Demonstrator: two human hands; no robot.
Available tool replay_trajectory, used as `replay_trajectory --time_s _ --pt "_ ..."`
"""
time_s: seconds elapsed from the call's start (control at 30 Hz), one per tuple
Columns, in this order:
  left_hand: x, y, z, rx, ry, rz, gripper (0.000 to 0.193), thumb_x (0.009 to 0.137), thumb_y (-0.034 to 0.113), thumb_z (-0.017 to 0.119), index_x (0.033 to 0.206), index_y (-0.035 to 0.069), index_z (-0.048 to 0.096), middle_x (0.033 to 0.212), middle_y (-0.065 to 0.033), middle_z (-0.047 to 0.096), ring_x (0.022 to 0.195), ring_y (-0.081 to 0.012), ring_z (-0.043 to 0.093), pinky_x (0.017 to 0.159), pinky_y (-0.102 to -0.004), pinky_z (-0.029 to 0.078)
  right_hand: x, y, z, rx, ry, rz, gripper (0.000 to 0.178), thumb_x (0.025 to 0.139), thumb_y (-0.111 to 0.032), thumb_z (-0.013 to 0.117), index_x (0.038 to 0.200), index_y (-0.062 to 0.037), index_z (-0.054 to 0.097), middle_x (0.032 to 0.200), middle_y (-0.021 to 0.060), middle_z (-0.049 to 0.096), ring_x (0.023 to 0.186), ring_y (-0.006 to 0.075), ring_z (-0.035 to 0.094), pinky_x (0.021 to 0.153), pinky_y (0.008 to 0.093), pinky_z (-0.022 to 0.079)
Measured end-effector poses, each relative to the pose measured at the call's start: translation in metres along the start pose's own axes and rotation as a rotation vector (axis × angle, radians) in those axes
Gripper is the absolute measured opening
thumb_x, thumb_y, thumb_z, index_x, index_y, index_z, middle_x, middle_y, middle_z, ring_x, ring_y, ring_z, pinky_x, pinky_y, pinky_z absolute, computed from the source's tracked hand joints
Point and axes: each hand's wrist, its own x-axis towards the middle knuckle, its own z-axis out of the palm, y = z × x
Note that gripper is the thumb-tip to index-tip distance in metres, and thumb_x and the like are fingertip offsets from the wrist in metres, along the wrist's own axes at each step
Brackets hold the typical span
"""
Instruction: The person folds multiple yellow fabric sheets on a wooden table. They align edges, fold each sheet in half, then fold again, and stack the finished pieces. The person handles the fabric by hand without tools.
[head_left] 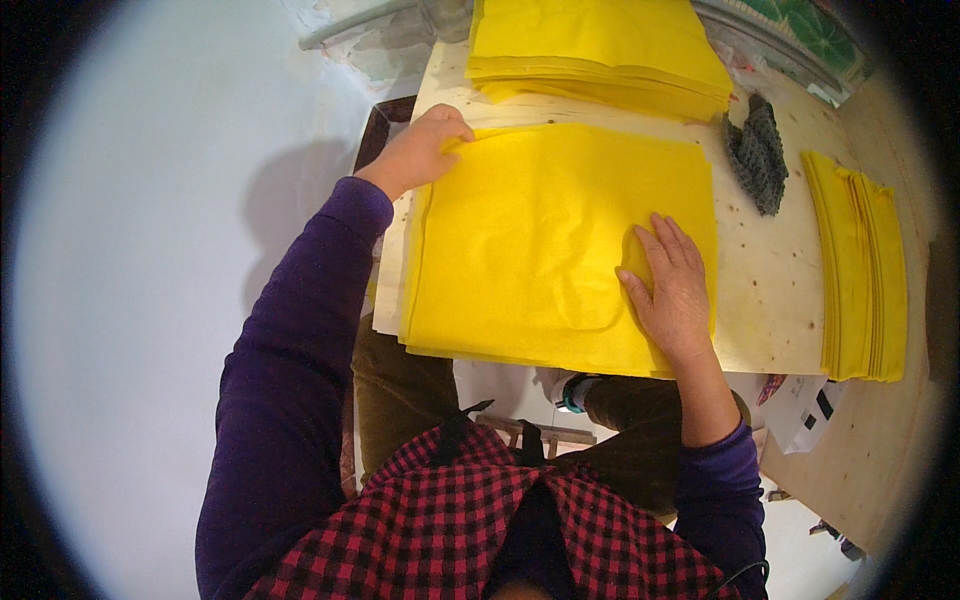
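Observation:
A stack of yellow fabric sheets (pixel 540 240) lies flat before me, its near edge reaching slightly past the table's front. At the stack's far left corner, my left hand (pixel 432 145) pinches the top sheet between thumb and fingers. My right hand (pixel 672 285) rests flat on the right part of the same sheet, fingers stretched out and thumb apart. Soft creases run through the fabric near that palm. The layers beneath show only along the left and near edges.
Another yellow fabric pile (pixel 600 50) lies at the table's far side. A dark grey knitted piece (pixel 757 155) sits right of it. Folded yellow fabric (pixel 858 270) stands by the right edge of the wooden table (pixel 765 290). A white wall (pixel 150 300) rises at left.

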Motion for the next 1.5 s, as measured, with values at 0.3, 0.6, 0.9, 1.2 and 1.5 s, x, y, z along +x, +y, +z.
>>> replay_trajectory --time_s 0.3,0.6,0.9,1.2,1.5 --pt "0.003 -0.012 -0.009 0.155 -0.012 0.068 0.020 0.071 0.006 0.072 0.090 0.004 0.065 0.107 -0.0100 0.055 0.106 -0.0292 0.054 0.091 -0.0341 0.044 0.000 0.000 0.000 -0.009 -0.012 0.014 0.053 0.085 -0.029 0.065 0.130 -0.0056 0.052 0.141 0.0170 0.043 0.133 0.0346 0.037 0.112 0.0448 0.026" --pt "0.001 -0.017 -0.002 0.056 0.022 -0.101 0.018 0.076 0.012 0.072 0.089 0.003 0.063 0.108 -0.0107 0.056 0.105 -0.0283 0.054 0.093 -0.0326 0.043 0.000 -0.001 -0.001 -0.018 -0.017 0.019 0.053 0.085 -0.031 0.063 0.130 -0.0054 0.051 0.141 0.0174 0.043 0.133 0.0340 0.037 0.112 0.0450 0.025" --pt "-0.016 -0.002 0.016 0.307 0.308 0.183 0.018 0.074 0.010 0.067 0.091 0.006 0.066 0.101 -0.0093 0.062 0.098 -0.0293 0.057 0.086 -0.0400 0.044 0.001 -0.001 -0.003 0.003 -0.006 0.011 0.051 0.084 -0.027 0.065 0.129 -0.0057 0.052 0.141 0.0164 0.044 0.132 0.0354 0.037 0.111 0.0447 0.028" --pt "-0.020 0.004 0.018 0.384 0.195 0.055 0.014 0.079 0.010 0.065 0.093 0.008 0.066 0.100 -0.0080 0.065 0.097 -0.0276 0.058 0.086 -0.0398 0.041 0.001 0.000 -0.002 0.006 -0.008 0.011 0.052 0.085 -0.031 0.064 0.128 -0.0045 0.052 0.140 0.0181 0.044 0.132 0.0351 0.037 0.112 0.0456 0.026" --pt "-0.021 0.010 0.017 0.312 0.276 0.076 0.028 0.079 0.006 0.062 0.107 0.008 0.066 0.111 -0.0107 0.064 0.108 -0.0268 0.056 0.098 -0.0403 0.040 0.000 0.001 -0.001 0.009 -0.015 0.015 0.052 0.085 -0.031 0.064 0.129 -0.0048 0.052 0.141 0.0178 0.043 0.133 0.0350 0.036 0.112 0.0457 0.026"
